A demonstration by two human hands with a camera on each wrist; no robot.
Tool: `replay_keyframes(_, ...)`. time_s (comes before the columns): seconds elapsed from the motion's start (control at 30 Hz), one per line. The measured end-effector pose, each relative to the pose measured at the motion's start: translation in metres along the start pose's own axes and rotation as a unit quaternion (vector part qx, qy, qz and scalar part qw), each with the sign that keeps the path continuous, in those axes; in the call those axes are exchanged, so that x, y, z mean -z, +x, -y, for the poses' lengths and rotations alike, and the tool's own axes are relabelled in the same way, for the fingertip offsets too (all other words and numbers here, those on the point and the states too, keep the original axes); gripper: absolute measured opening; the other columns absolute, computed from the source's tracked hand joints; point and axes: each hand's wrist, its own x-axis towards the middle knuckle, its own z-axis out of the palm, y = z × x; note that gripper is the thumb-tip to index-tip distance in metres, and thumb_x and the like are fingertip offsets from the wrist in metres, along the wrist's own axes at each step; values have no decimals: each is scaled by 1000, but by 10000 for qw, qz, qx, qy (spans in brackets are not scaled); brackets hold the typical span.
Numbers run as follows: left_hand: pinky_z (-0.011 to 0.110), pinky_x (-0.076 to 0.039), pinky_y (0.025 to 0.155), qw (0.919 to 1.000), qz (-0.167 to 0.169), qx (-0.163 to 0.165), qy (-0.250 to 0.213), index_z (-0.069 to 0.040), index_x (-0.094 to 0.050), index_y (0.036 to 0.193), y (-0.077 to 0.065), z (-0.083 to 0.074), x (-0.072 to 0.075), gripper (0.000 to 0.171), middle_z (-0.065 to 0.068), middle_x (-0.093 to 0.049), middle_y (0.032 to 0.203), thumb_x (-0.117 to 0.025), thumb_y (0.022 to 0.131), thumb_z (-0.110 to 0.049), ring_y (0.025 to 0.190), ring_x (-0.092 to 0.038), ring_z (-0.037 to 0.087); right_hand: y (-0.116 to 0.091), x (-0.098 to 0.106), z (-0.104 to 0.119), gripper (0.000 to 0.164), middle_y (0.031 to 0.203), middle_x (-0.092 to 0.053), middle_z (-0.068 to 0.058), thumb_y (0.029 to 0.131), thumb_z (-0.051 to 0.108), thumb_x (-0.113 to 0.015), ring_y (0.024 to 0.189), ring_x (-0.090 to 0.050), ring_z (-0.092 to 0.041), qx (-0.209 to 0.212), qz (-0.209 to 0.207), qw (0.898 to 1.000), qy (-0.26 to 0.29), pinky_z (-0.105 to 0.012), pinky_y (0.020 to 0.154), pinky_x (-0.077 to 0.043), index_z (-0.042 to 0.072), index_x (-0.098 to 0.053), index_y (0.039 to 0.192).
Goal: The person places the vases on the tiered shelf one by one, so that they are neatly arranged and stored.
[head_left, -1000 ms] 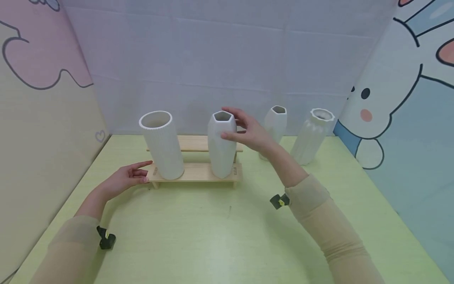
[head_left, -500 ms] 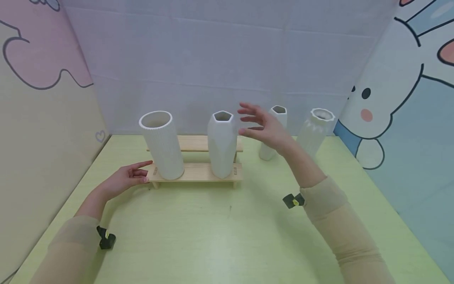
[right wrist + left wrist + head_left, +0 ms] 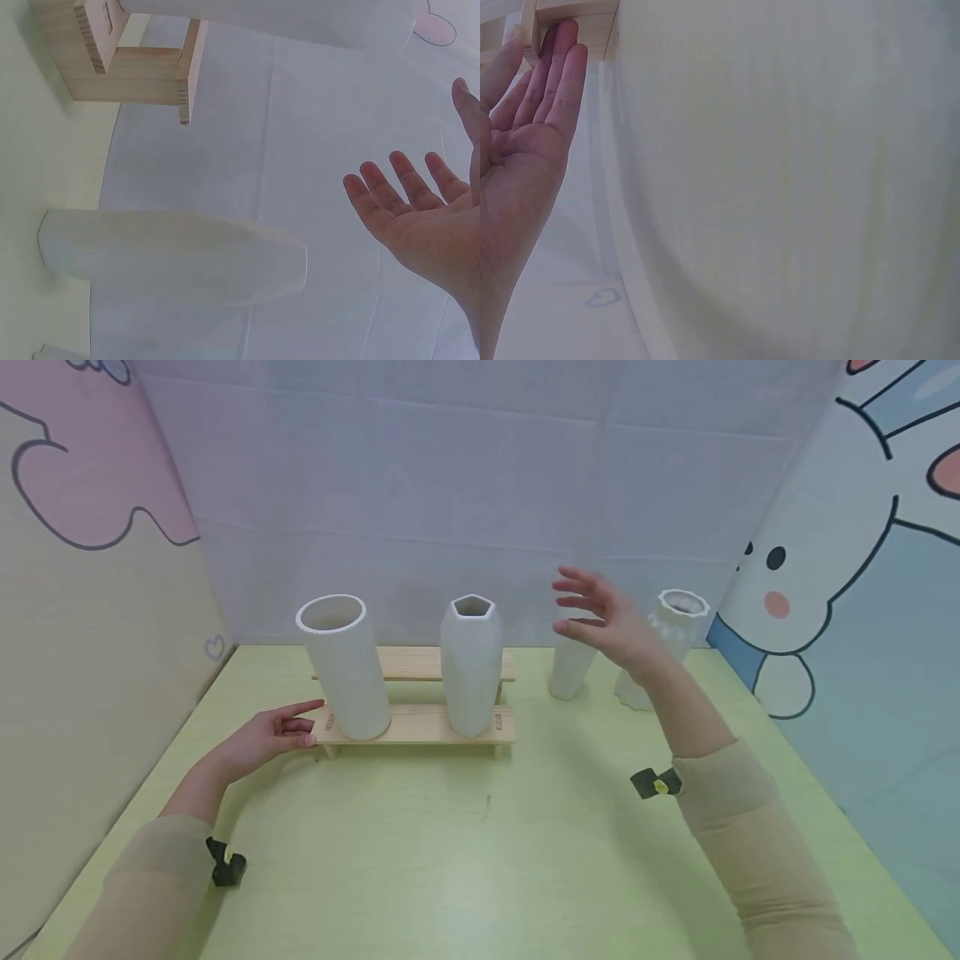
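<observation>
A two-step wooden shelf [image 3: 420, 720] stands on the table with two white vases on its lower step. The left one is a wide ribbed cylindrical vase [image 3: 345, 672]; on the right is a faceted vase [image 3: 471, 668] with a five-sided mouth. My left hand [image 3: 258, 743] holds the left end of the lower step, its thumb and fingers around the board end in the left wrist view. My right hand [image 3: 607, 618] is raised with nothing in it, fingers spread and slightly bent. It partly covers a second faceted vase [image 3: 573, 668], which shows whole in the right wrist view.
To the right of that vase stands a white fluted vase [image 3: 678, 618] with a scalloped rim, partly behind my right forearm. A pale cloth wall [image 3: 480, 477] closes off the back of the light green table [image 3: 420, 852]. Printed cartoon panels flank both sides.
My right hand has let go of the faceted vase on the shelf and moved right, in front of the second faceted vase. The left hand and the shelf have stayed put.
</observation>
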Motion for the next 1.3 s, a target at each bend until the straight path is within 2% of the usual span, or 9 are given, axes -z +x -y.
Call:
replay_keyframes(0.17,19,-50,86,10000,22,12,-20,-17,-31,148,0,1,-1,72,19,-55,125,-68,88,-30,103,-58,3,-7,16,-4,67,144,-43,-6,88,19,-68,130,-42,-23,-120,-191,9995,-221,-46,107,-37,25,-35,145)
replay_keyframes(0.37,19,-50,86,10000,5,1,-8,-18,-32,148,1,2,0,72,18,-55,124,-68,87,-31,103,-58,4,-15,33,-7,67,146,-41,-5,89,23,-67,131,-41,-25,-296,-535,9962,-615,-41,102,-42,29,-34,146)
replay_keyframes(0.57,19,-50,86,10000,6,-18,17,-18,-31,148,1,1,1,71,16,-57,124,-67,88,-30,103,-59,4,-19,42,-12,67,148,-38,-4,88,27,-67,133,-38,-27,-574,-749,9935,-640,-49,104,-39,30,-33,146)
replay_keyframes(0.9,19,-49,87,10000,31,9,22,-19,-31,148,1,2,2,73,18,-55,127,-68,87,-32,105,-58,4,-16,44,-32,69,149,-37,-1,87,27,-69,135,-36,-24,-728,-1032,9907,-514,-51,106,-35,26,-34,146)
replay_keyframes(1.3,19,-50,86,10000,23,-11,51,-18,-31,148,1,2,2,72,18,-55,125,-68,87,-31,104,-58,4,-7,37,-60,70,149,-37,-3,85,29,-72,136,-35,-25,-796,-1617,9830,-346,-49,108,-33,22,-36,145)
